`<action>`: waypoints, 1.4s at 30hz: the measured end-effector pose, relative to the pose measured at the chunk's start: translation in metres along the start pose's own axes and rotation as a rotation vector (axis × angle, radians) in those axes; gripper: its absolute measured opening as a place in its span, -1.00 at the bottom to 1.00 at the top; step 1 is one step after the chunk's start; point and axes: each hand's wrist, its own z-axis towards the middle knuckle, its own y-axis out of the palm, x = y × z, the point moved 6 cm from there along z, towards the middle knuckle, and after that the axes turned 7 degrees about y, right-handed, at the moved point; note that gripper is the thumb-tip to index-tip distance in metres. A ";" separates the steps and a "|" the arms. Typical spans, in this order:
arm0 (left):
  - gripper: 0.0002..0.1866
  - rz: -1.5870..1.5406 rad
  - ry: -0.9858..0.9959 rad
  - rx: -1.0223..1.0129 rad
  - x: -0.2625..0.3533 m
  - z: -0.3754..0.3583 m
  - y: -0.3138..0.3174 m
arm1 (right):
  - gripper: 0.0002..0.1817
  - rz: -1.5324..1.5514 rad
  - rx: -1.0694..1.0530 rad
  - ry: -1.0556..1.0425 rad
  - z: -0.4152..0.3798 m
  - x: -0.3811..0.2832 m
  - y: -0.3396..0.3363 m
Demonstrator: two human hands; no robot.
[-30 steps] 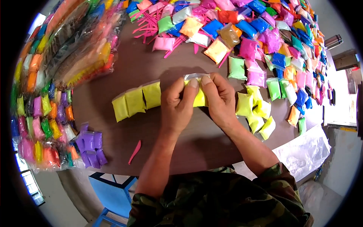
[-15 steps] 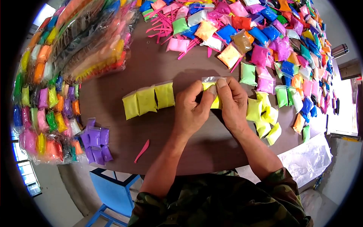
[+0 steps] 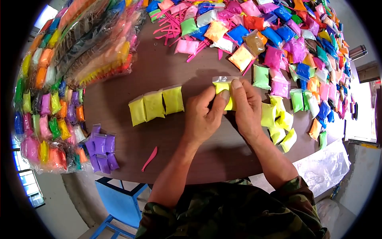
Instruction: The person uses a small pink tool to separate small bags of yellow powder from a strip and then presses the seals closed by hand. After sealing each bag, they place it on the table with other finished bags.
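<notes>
Between my two hands is a small clear bag of yellow modelling clay (image 3: 228, 88), its flat zip top pointing away from me. My left hand (image 3: 205, 113) pinches its left side with thumb and fingers. On the right side, my right hand (image 3: 247, 109) presses its thumb near the top corner. Three more yellow clay bags (image 3: 154, 106) lie in a row left of my hands. Beside my right wrist rests a loose cluster of yellow bags (image 3: 277, 121), partly hidden by that hand. A pink plastic knife (image 3: 149, 159) lies near the front edge.
Purple clay bags (image 3: 101, 147) sit at the left front of the brown table (image 3: 119, 119). Long packs of coloured clay (image 3: 95, 44) fill the back left. A big heap of mixed bags (image 3: 274, 36) and pink tools (image 3: 170, 27) covers the back right. A blue chair (image 3: 117, 201) stands below.
Both thumbs have shifted a little on the yellow bag, and more of its top and front now shows. The other things lie as before.
</notes>
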 end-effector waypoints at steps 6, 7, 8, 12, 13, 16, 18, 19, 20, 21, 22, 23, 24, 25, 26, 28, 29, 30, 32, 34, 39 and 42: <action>-0.67 -0.058 -0.096 -0.055 -0.007 -0.001 0.001 | -0.64 -0.056 0.055 -0.094 -0.001 0.001 -0.004; -0.67 -0.058 -0.095 -0.055 -0.006 -0.001 0.000 | -0.64 -0.056 0.055 -0.095 -0.001 0.001 -0.003; -0.66 -0.047 -0.123 -0.100 -0.007 -0.002 0.003 | -0.64 -0.044 0.085 -0.095 -0.001 -0.001 -0.003; -0.66 -0.057 -0.126 -0.099 0.003 0.000 0.004 | -0.62 -0.035 0.094 -0.094 -0.001 -0.006 0.001; -0.66 -0.057 -0.126 -0.099 0.003 0.000 0.004 | -0.62 -0.035 0.094 -0.094 0.000 -0.006 0.000; -0.67 0.041 -0.024 -0.046 0.008 0.001 0.002 | -0.59 -0.139 0.044 -0.110 0.000 -0.006 0.001; -0.66 0.006 -0.028 -0.021 0.008 0.000 0.002 | -0.57 -0.148 0.050 -0.114 -0.001 -0.008 0.002; -0.66 0.006 -0.027 -0.022 0.007 0.000 0.002 | -0.57 -0.148 0.050 -0.115 -0.002 -0.009 0.003; -0.64 -0.006 -0.062 -0.045 0.002 -0.001 0.002 | -0.56 -0.118 0.073 -0.103 -0.003 -0.011 0.004; -0.63 -0.019 -0.097 -0.068 -0.001 -0.002 0.003 | -0.56 -0.088 0.097 -0.090 -0.003 -0.012 0.003; -0.63 -0.019 -0.097 -0.068 0.000 -0.002 0.003 | -0.56 -0.088 0.097 -0.090 -0.004 -0.011 0.003; -0.62 -0.025 -0.107 -0.082 0.000 -0.002 0.004 | -0.56 -0.082 0.116 -0.087 -0.003 -0.011 0.001; -0.61 -0.032 -0.117 -0.097 0.000 -0.002 0.005 | -0.56 -0.076 0.135 -0.082 -0.003 -0.010 0.000; -0.61 -0.032 -0.118 -0.097 0.002 -0.001 0.005 | -0.56 -0.076 0.136 -0.082 -0.003 -0.009 -0.001; -0.61 -0.044 -0.110 -0.101 0.004 0.000 0.005 | -0.57 -0.075 0.148 -0.088 -0.003 -0.008 -0.003; -0.62 -0.055 -0.103 -0.106 0.002 -0.001 0.005 | -0.57 -0.072 0.160 -0.093 -0.003 -0.007 -0.003; -0.62 -0.015 -0.058 -0.072 0.000 -0.002 0.003 | -0.59 -0.063 0.132 -0.089 -0.002 -0.008 -0.001; -0.62 0.022 -0.011 -0.038 0.000 -0.002 0.002 | -0.60 -0.056 0.106 -0.085 -0.002 -0.009 0.001; -0.62 -0.013 -0.049 -0.044 -0.001 -0.003 0.001 | -0.61 -0.066 0.085 -0.094 0.000 -0.006 0.001; -0.62 -0.044 -0.085 -0.047 -0.001 -0.003 0.002 | -0.61 -0.073 0.060 -0.104 0.000 -0.006 0.003; -0.66 -0.058 -0.176 -0.071 -0.010 -0.005 0.006 | -0.67 0.044 0.106 -0.052 -0.002 -0.007 0.001; -0.68 -0.062 -0.208 -0.060 -0.010 -0.005 0.006 | -0.68 0.043 0.123 -0.061 0.000 -0.003 0.000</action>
